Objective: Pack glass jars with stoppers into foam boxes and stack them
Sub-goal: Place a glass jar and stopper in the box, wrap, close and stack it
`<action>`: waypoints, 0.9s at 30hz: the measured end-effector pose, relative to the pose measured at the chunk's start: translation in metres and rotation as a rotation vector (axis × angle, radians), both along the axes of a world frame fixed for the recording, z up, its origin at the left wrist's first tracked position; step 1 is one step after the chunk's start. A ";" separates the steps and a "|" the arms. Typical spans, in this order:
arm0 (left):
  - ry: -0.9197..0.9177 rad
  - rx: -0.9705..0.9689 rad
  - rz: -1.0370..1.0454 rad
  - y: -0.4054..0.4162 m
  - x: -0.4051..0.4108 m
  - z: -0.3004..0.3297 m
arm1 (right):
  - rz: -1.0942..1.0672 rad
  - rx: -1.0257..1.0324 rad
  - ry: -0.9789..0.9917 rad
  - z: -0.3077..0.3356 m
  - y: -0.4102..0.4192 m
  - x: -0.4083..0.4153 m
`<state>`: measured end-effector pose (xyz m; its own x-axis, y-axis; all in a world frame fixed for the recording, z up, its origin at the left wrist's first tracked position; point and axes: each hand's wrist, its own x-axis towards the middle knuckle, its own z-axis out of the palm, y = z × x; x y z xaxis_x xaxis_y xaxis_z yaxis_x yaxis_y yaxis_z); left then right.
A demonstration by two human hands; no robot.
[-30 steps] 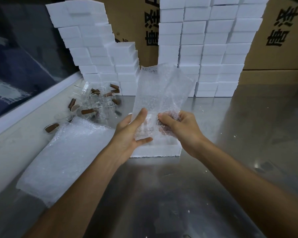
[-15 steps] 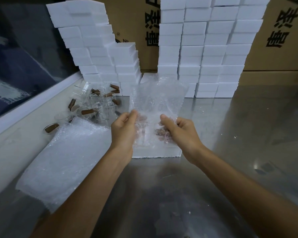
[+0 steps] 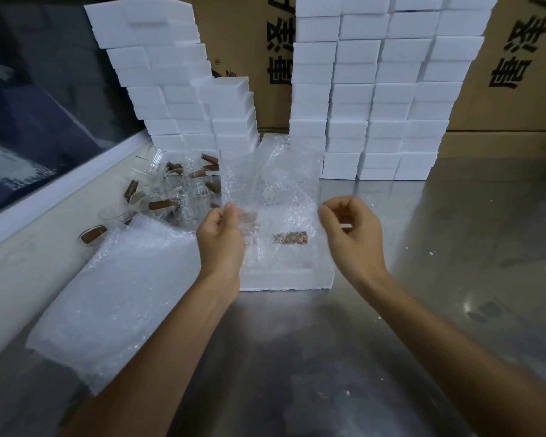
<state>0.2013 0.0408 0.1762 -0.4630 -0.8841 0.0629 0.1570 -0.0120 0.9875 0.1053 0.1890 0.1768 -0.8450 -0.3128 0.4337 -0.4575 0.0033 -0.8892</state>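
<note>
Left hand (image 3: 221, 241): pinching the left edge of a bubble-wrap sheet (image 3: 271, 190).
Right hand (image 3: 352, 230): fingers curling, pinching the sheet's right edge.
Stopper (image 3: 290, 238): lying between the hands, under the sheet, inside the open foam box (image 3: 284, 279).
Glass jars (image 3: 177, 190): lying heaped left of the hands.
Surface (image 3: 391, 310): steel, carrying foam box stacks (image 3: 375, 89) before cardboard cartons (image 3: 517, 74).

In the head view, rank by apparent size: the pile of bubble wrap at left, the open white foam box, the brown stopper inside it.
1. Pile of bubble wrap, nearer the camera, though.
2. Open white foam box, partly covered.
3. Brown stopper.
</note>
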 end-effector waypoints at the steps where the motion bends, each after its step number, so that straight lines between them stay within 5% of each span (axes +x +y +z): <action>1: -0.005 -0.006 -0.008 0.000 -0.001 0.000 | -0.036 0.050 0.183 -0.002 0.001 0.004; 4: -0.016 -0.041 -0.036 0.001 -0.002 -0.002 | 0.009 0.180 0.494 -0.007 0.002 0.007; 8: 0.005 -0.094 -0.082 0.006 0.000 -0.003 | 0.269 0.392 0.255 -0.004 -0.003 0.007; 11: 0.044 -0.086 -0.120 0.009 0.000 0.001 | 0.332 0.326 0.106 -0.008 -0.007 0.007; 17: 0.090 -0.067 -0.168 0.013 -0.001 0.009 | 0.316 0.116 0.071 -0.007 -0.013 0.013; 27: 0.128 -0.017 -0.236 0.027 -0.002 0.016 | 0.088 -0.018 -0.518 -0.005 -0.025 0.010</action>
